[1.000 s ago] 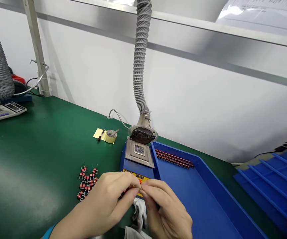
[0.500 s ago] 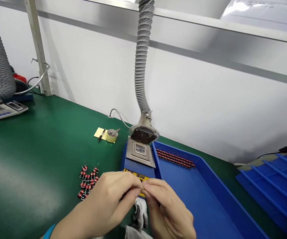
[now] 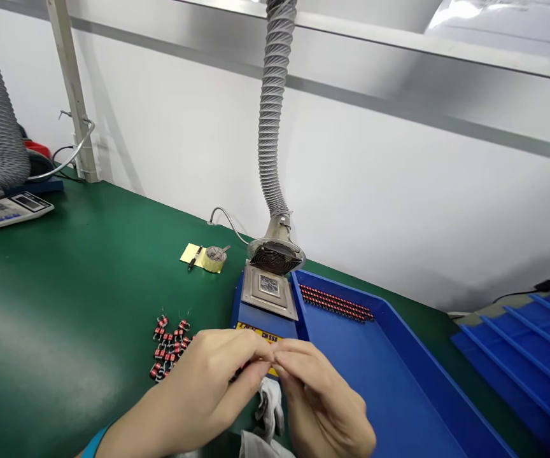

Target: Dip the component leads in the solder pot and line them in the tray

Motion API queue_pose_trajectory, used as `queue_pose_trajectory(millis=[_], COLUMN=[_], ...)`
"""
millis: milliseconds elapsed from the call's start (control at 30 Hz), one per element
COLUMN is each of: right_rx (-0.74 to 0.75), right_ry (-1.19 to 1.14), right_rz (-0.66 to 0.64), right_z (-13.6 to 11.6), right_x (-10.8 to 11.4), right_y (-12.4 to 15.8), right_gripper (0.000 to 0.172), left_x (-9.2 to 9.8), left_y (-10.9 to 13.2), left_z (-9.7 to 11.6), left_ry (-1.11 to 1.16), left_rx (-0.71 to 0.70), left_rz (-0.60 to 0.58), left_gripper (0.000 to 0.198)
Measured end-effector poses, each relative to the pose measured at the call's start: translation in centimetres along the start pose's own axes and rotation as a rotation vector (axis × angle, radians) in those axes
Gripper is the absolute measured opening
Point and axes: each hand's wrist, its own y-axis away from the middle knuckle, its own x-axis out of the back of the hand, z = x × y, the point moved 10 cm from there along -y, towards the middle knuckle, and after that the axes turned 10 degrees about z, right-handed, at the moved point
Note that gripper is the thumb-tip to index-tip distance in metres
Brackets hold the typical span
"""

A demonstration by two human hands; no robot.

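My left hand and my right hand meet fingertip to fingertip in front of the blue solder pot. Thumb and forefinger are pinched together on each hand, and whatever is between them is too small or hidden to name. Left of my left hand, a loose pile of small red and black parts with wire leads lies on the green table. White cloth shows below and between my hands.
A blue tray on the right holds rows of red and black parts. An extraction hose hangs over the pot. Farther back are a tape roll, a pen and a calculator. Blue ribbed panels stand far right.
My right hand has turned slightly, and its fingertips sit a little closer against my left fingertips. Everything else looks the same.
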Motion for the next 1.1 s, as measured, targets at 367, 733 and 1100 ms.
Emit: queue_pose_trajectory(millis=[367, 733, 1100], right_rx=[-0.380, -0.057, -0.677], right_ry=[-0.202, -0.111, -0.454], right_rz=[0.052, 0.013, -0.058], right_z=[3.0, 0.6, 4.3], right_x=[0.0, -0.1, -2.6], right_y=[0.9, 0.3, 2.2], right_gripper=[0.018, 0.037, 0.040], left_x=[0.2, -0.3, -0.4], left_y=[0.0, 0.5, 0.4], left_z=[1.7, -1.4, 1.7], left_ry=[-0.169, 0.202, -0.187], left_rx=[-0.223, 0.222, -0.220], left_rz=[0.091, -0.031, 0.107], left_gripper=[0.024, 0.016, 0.023])
